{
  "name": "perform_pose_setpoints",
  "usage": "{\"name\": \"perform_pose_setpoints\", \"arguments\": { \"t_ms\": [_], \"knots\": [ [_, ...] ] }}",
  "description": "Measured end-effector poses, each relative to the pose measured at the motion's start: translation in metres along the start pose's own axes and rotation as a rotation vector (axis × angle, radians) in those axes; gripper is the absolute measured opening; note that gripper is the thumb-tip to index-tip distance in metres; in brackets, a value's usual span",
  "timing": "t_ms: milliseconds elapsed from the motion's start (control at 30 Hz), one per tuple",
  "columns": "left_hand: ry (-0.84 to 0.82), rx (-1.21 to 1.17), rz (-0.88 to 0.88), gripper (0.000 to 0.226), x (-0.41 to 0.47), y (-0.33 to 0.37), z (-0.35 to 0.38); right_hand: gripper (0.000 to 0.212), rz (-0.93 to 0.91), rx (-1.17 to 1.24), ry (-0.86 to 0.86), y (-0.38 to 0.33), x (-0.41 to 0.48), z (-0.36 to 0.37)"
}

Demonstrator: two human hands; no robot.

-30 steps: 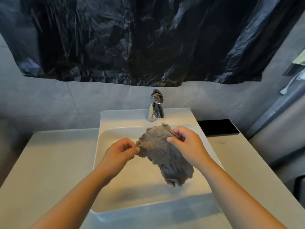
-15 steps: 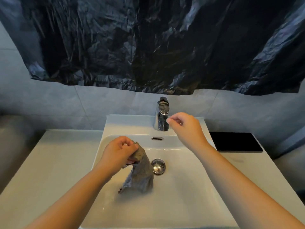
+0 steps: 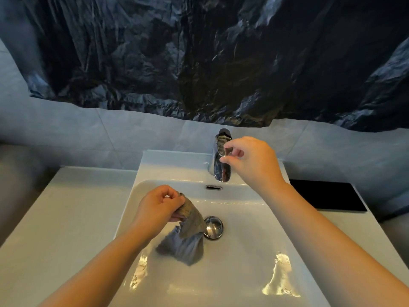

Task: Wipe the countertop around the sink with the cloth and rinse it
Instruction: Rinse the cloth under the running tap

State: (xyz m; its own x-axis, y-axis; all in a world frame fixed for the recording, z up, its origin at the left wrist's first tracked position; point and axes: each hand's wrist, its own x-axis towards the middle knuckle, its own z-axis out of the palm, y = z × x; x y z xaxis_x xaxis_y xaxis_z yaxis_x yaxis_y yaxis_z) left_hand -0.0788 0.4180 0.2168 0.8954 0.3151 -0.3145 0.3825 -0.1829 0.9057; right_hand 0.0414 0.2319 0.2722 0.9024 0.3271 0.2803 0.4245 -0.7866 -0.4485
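Left hand: the left hand [image 3: 158,207] is clamping a bunched corner of the grey terry cloth [image 3: 188,240], fingers curled round it, and is letting the rest hang free.
Cloth: it is dangling inside the white ceramic sink [image 3: 254,240], with its lower end touching the basin floor just beside the round chrome drain plug [image 3: 213,227]. It is probably waiting there for the stream.
Right hand: the right hand [image 3: 254,160] is reaching to the chrome single-lever tap [image 3: 221,173], thumb and forefinger curled at the lever's tip; whether they are pinching it cannot be told.
Water: none is showing at the spout.
Stage: the rinse appears to be just beginning.
Worktop: the pale stone worktop [image 3: 66,218] is flanking the sink on both sides.
Backdrop: a crumpled black plastic sheet [image 3: 199,63] is covering the wall above.
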Motion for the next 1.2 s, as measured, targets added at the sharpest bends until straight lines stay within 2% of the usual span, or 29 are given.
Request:
{"name": "perform_pose_setpoints", "arguments": {
  "t_ms": [167, 267, 400, 533, 600, 667, 733, 833, 967, 1200],
  "knots": [
    [0.032, 0.058, 0.015, 0.011, 0.002, -0.007, -0.001, 0.026, -0.026, -0.082, 0.012, -0.007, 0.005, -0.006],
    [0.02, 0.07, 0.012, 0.01, 0.003, -0.007, -0.002, 0.025, 0.056, 0.024, 0.077, -0.016, 0.017, -0.015],
    [0.01, 0.088, 0.023, 0.012, 0.002, -0.004, -0.002, 0.021, 0.143, 0.013, 0.036, -0.025, 0.022, -0.019],
    [-0.003, 0.064, 0.038, 0.014, -0.002, -0.001, -0.002, 0.011, 0.053, 0.214, 0.259, -0.025, -0.022, -0.004],
    [-0.016, 0.065, 0.033, 0.013, -0.004, 0.0, -0.002, 0.009, 0.033, 0.278, 0.127, -0.024, -0.055, 0.014],
    [-0.045, 0.062, 0.028, 0.013, -0.006, 0.001, -0.002, 0.009, 0.127, 0.362, -0.05, -0.022, -0.085, 0.034],
    [-0.079, 0.03, 0.02, 0.014, -0.008, 0.001, 0.0, 0.01, 0.239, 0.463, -0.118, -0.018, -0.105, 0.048],
    [-0.109, -0.048, -0.005, 0.015, -0.012, 0.004, 0.001, 0.012, 0.33, 0.59, -0.16, -0.019, -0.12, 0.058],
    [-0.194, -0.226, -0.073, 0.013, -0.017, 0.01, 0.001, 0.018, 0.35, 0.714, -0.156, -0.025, -0.126, 0.059],
    [-0.229, -0.196, -0.037, 0.012, -0.018, 0.014, 0.001, 0.015, 0.353, 0.856, -0.163, -0.029, -0.124, 0.055]
  ]
}}
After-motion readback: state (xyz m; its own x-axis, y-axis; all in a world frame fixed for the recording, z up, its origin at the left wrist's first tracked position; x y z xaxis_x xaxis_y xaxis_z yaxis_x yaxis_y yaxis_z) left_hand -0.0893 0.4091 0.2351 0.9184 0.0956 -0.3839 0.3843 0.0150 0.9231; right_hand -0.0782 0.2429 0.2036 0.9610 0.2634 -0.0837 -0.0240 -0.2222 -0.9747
